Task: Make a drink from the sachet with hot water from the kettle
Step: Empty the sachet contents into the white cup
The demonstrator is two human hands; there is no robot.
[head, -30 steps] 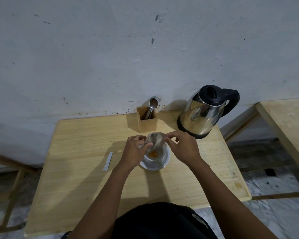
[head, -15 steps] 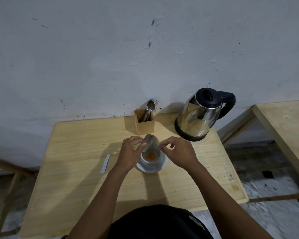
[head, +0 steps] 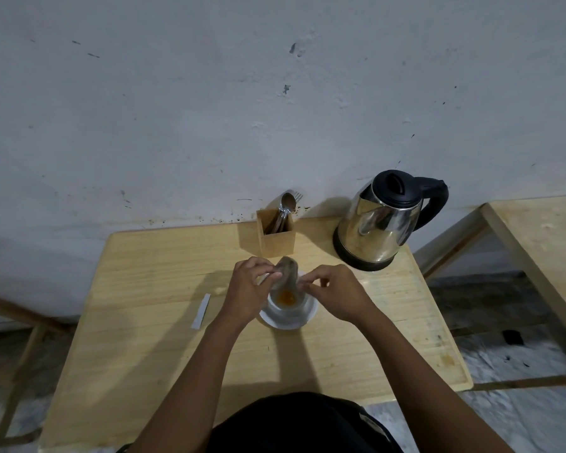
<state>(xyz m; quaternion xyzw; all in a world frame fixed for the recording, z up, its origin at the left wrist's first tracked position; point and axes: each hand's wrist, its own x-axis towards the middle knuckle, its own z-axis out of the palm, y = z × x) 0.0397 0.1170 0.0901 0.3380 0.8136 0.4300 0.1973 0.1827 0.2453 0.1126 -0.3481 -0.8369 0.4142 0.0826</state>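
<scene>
A white cup (head: 288, 309) stands on a white saucer (head: 286, 321) in the middle of the wooden table (head: 144, 289). Orange powder (head: 286, 296) lies in the cup's bottom. Both hands hold a grey sachet (head: 288, 269) tipped mouth-down over the cup. My left hand (head: 249, 292) pinches its left edge and my right hand (head: 334, 294) pinches its right edge. A steel kettle (head: 383, 223) with a black lid and handle stands at the back right of the table.
A wooden holder (head: 276, 237) with spoons and a fork stands behind the cup against the wall. A torn white strip (head: 201, 311) lies left of the saucer. A second wooden table (head: 543, 250) stands at the right, across a gap.
The sachet has tipped steeper and narrower over the cup between both hands. More orange powder shows in the cup. The view has shifted slightly.
</scene>
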